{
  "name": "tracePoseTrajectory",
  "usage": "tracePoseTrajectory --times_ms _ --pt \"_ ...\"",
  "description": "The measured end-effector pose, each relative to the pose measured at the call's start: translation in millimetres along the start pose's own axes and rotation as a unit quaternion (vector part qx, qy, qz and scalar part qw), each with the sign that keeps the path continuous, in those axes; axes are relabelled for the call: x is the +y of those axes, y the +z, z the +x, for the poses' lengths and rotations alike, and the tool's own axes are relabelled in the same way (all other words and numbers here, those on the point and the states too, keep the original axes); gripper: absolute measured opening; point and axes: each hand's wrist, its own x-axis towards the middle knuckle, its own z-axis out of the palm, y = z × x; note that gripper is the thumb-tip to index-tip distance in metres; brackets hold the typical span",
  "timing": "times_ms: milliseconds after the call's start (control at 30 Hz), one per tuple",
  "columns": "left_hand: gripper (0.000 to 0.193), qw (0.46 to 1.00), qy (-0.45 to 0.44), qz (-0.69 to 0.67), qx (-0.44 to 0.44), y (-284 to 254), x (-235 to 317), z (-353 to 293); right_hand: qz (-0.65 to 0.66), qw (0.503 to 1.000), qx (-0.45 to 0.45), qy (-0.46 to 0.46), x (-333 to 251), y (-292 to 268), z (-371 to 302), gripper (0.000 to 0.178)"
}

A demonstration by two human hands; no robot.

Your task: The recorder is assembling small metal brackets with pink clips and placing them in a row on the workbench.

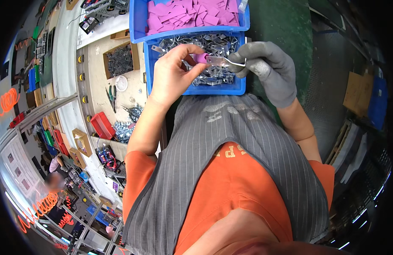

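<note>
Fingers (189, 48) of the bare left hand (167, 78) are pinching, almost together, one curled purple piece (201, 58); it is covering the left end of one shiny, bent metal strip (215, 61), which the grey-gloved right hand (274, 70) is apparently pinching, fingertips nearly closed, over the nearer of two blue bins (217, 91).

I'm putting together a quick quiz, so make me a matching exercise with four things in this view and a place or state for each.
1. Left hand
2. Right hand
3. Loose pink pieces
4. Red tray

A. On the workbench
B. Grey-gloved
C. In the upper blue bin
D. Bare

Pairs: 1-D, 2-B, 3-C, 4-A
</note>
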Motion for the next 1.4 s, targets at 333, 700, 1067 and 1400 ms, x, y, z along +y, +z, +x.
tracePoseTrajectory --times_ms 333,700,1067,1400 --pt "0.028 0.996 0.06 0.01 -0.062 -1 0 -3 0.059 0.993 0.07 0.07 4 -6 -9 0.027" --pt "0.016 0.957 0.233 0.147 -0.09 5 -4 1 -0.224 0.951 -0.042 0.211 12 -10 -9 0.031" --pt "0.022 0.967 -0.086 -0.242 0.002 12 -23 -10 -0.174 0.97 0.011 0.167 26 -15 -33 0.022" --pt "0.037 0.79 -0.192 -0.557 -0.168 36 -19 -3 -0.251 0.96 -0.034 0.117 16 -6 -25 0.019"
